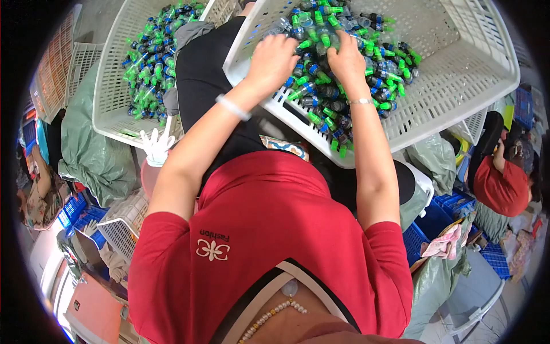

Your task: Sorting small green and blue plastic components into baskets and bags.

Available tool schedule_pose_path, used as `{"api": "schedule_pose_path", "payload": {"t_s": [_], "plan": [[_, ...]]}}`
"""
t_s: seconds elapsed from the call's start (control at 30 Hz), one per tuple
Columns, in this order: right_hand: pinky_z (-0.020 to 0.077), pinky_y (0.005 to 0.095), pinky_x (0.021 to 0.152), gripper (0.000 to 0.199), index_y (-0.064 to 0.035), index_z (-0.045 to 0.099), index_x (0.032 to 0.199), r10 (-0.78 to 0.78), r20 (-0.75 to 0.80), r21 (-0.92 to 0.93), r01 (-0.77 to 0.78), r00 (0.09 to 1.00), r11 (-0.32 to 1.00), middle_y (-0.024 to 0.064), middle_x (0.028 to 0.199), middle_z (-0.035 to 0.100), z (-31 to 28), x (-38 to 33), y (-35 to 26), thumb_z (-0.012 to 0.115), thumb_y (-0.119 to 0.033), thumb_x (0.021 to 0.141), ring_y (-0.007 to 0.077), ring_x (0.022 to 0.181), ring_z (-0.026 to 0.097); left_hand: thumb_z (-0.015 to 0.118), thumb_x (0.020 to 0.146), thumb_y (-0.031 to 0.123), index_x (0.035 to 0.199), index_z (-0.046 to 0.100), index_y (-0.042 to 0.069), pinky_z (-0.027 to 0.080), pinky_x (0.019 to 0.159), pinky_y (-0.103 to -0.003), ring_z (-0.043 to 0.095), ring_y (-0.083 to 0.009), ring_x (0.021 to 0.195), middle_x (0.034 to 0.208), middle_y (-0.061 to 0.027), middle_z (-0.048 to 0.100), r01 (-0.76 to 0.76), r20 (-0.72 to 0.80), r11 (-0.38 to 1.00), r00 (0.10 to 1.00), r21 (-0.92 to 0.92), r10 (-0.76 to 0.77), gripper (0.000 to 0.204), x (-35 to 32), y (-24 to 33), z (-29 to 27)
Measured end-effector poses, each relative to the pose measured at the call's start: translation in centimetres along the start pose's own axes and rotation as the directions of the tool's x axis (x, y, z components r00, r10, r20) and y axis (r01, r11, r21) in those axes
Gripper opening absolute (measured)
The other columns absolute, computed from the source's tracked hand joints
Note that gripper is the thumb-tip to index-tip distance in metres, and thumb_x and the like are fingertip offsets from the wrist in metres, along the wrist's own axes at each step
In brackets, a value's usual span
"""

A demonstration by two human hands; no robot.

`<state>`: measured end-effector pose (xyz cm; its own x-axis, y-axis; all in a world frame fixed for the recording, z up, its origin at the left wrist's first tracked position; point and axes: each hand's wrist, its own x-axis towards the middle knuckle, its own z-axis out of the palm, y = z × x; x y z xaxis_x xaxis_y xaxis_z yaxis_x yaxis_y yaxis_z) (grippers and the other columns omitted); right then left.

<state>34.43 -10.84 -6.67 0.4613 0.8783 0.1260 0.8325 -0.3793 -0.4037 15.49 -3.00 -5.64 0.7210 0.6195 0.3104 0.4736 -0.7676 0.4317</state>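
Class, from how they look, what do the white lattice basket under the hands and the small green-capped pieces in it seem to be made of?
White lattice basket: probably moulded plastic, matte, with even grid holes and thick rims.
Small green-capped pieces: likely plastic too; glossy bright green caps on clear, see-through bodies, some with blue parts.
Both hands, left hand and right hand, rest among them.

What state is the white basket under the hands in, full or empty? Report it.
Partly full. The white basket holds a heap of small green-capped bottles on its near side, where the left hand and right hand dig in; its far side shows bare mesh.
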Motion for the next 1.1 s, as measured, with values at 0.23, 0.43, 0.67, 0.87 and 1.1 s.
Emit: {"api": "schedule_pose_path", "payload": {"t_s": [0.23,0.43,0.67,0.87,1.1], "plan": [[0.0529,0.0320,0.076,0.044,-0.0049,0.053,0.120,0.301,0.202,0.720,-0.350,0.932,0.600,0.0100,0.107,0.060,-3.7,-3.9,-0.1,0.070,-0.008,0.079,0.0184,0.092,0.062,0.068,0.080,0.020,0.100,0.060,0.006,0.047,0.078,-0.042,0.058,-0.0309,0.091,0.092,-0.0117,0.061,-0.056,0.063,0.988,0.997,0.146,0.047,0.026,2.8,-1.7,5.9],[0.0517,0.0250,0.075,0.030,-0.0023,0.057,0.108,0.289,0.149,0.928,-0.234,0.946,0.289,0.0033,0.094,0.062,-6.6,-5.8,-1.6,0.070,-0.002,0.081,0.0115,0.083,0.059,0.056,0.095,0.030,0.106,0.059,0.006,0.049,0.073,-0.033,0.059,-0.0167,0.088,0.091,-0.0043,0.062,0.387,0.337,0.148,0.899,-0.910,-0.279,0.027,1.9,-1.0,1.9],[0.0474,0.0217,0.067,0.023,-0.0035,0.057,0.105,0.127,0.120,0.924,-0.157,0.985,0.350,-0.0003,0.084,0.059,-5.8,-6.1,-3.3,0.069,-0.006,0.086,0.0070,0.074,0.055,0.045,0.101,0.033,0.120,0.050,0.003,0.047,0.058,-0.024,0.055,-0.0102,0.073,0.089,-0.0025,0.058,0.621,0.612,0.019,0.777,-0.784,-0.145,0.036,-0.4,3.3,-4.1],[0.0410,0.0201,0.059,0.013,-0.0051,0.055,0.100,-0.007,0.269,0.879,-0.242,0.963,0.412,-0.0019,0.077,0.055,-6.9,-7.1,-5.6,0.063,-0.010,0.091,0.0044,0.068,0.049,0.041,0.102,0.032,0.129,0.042,0.003,0.046,0.056,-0.024,0.054,-0.0110,0.067,0.090,-0.0054,0.056,0.353,0.285,0.499,0.935,-0.792,-0.210,0.039,-1.2,4.1,-3.0],[0.0386,0.0236,0.052,0.017,-0.0059,0.047,0.092,0.031,0.336,0.796,-0.301,0.941,0.525,-0.0004,0.072,0.049,-5.9,-8.1,-6.3,0.055,-0.020,0.096,0.0061,0.061,0.046,0.040,0.103,0.028,0.130,0.040,0.006,0.046,0.057,-0.021,0.055,-0.0114,0.073,0.089,-0.0056,0.055,0.169,0.064,0.694,0.983,-0.700,-0.174,0.035,-1.8,5.1,-3.2]]}}
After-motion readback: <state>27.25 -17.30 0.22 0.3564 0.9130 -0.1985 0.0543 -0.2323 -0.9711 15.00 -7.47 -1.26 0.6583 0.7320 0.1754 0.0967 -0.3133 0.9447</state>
